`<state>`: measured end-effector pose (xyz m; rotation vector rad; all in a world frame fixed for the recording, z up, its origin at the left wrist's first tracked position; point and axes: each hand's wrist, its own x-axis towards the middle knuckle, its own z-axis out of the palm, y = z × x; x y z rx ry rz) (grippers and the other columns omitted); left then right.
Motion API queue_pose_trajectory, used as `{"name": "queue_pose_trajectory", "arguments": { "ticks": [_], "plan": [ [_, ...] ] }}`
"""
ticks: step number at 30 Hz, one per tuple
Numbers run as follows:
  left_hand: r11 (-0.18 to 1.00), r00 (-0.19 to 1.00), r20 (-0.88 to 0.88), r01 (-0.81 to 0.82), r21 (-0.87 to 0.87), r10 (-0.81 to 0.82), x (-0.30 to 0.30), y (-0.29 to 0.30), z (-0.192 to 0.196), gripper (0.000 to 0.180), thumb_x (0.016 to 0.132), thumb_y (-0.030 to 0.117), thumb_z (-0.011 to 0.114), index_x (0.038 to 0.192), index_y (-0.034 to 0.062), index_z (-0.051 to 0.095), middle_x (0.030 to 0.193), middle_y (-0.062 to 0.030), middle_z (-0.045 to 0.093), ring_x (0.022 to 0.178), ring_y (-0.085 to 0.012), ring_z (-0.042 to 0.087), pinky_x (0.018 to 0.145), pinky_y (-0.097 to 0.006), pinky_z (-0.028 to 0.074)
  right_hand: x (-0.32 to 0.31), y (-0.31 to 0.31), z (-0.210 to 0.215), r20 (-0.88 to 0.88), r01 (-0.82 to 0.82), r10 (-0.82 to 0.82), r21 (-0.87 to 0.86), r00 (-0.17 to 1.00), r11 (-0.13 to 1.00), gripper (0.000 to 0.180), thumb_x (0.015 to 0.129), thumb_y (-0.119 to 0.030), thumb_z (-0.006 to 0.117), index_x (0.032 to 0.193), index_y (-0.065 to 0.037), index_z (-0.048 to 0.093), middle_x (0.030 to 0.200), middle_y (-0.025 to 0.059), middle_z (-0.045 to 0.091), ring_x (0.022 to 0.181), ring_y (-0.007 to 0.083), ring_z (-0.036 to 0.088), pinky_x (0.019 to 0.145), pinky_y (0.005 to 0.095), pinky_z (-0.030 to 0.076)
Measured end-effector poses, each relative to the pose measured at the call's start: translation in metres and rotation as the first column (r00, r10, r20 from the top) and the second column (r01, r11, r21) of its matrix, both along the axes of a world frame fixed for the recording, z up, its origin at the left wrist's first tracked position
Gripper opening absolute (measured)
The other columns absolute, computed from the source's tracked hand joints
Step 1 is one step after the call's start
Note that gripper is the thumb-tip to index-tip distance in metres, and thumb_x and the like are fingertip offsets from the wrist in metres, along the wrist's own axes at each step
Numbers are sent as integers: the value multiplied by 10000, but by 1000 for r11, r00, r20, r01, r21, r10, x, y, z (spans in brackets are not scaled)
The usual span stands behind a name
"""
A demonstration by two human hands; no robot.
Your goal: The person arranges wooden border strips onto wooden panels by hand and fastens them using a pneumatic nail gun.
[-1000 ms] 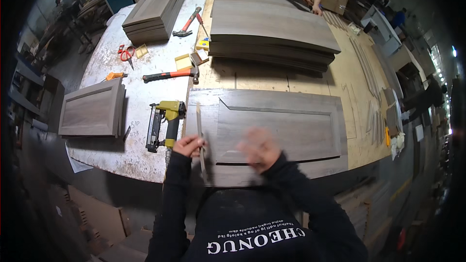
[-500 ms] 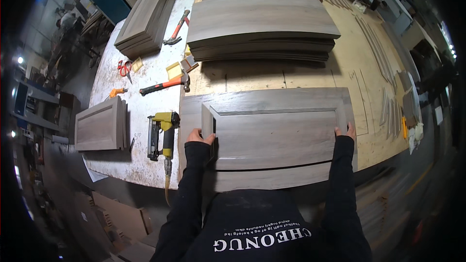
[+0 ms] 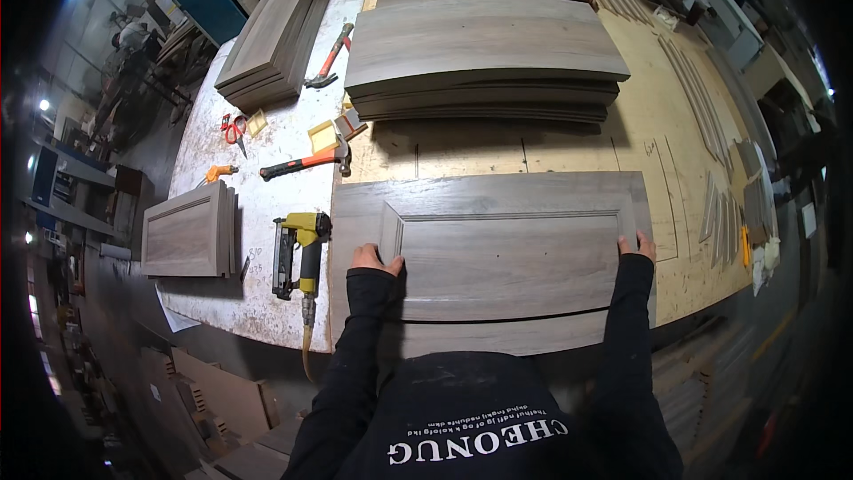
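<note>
Left hand [image 3: 377, 260], right hand [image 3: 637, 246], each grip clasping one end of grey panel [image 3: 511, 267]

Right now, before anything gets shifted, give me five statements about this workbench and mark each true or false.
1. The left hand touches the left part of the framed wood-grain panel. True.
2. The right hand grips the yellow-and-black pneumatic nailer. False: it is on the right side of the framed panel, and the nailer lies left of that panel.
3. Two claw hammers lie on the workbench. True.
4. The red-handled scissors lie on the large panel stack. False: they lie on the white part of the bench.
5. The small panel stack stands left of the nailer. True.
</note>
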<state>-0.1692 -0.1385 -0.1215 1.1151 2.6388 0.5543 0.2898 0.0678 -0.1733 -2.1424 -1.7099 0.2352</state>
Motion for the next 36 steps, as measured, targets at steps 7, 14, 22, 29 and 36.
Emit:
{"name": "queue_pose_trajectory", "arguments": {
  "ticks": [7,14,22,29,36],
  "plan": [
    [996,999,25,34,78,-36,1,-7,-9,594,635,328,771,1055,-26,545,928,-213,558,858,-382,553,751,-420,465,-2,2,1,-74,16,-18,-26,997,1000,553,671,-325,732,1131,-58,578,1103,171,538,1059,321,510,929,399,401],
    [991,998,-11,61,116,-60,3,-7,-19,616,632,327,773,1083,-21,538,955,-222,549,872,-390,551,751,-425,467,-3,6,-2,-57,25,-27,-38,998,999,539,677,-288,727,1130,-41,570,1107,188,517,1058,329,506,916,387,416],
    [992,1000,1,-6,123,5,3,-11,-19,634,629,307,789,1094,-45,542,972,-211,552,883,-346,568,774,-392,471,-45,3,11,125,-83,50,279,991,957,674,621,-296,751,1195,-46,500,1150,174,505,1089,340,482,932,420,395],
    [980,996,43,-89,180,82,11,-48,-27,654,605,264,810,1111,-44,532,991,-209,535,914,-347,555,799,-395,463,-236,-8,37,43,-771,771,90,635,630,714,653,-400,705,1238,-75,457,1248,129,479,1143,304,444,1001,461,302],
    [979,987,162,-22,202,-12,28,-114,-26,730,509,284,859,1127,23,572,931,-165,516,867,-312,536,775,-367,455,-307,-24,34,-39,-883,889,103,457,458,499,683,-346,688,1082,-71,572,1036,111,539,999,281,495,892,426,368]
  ]
}}
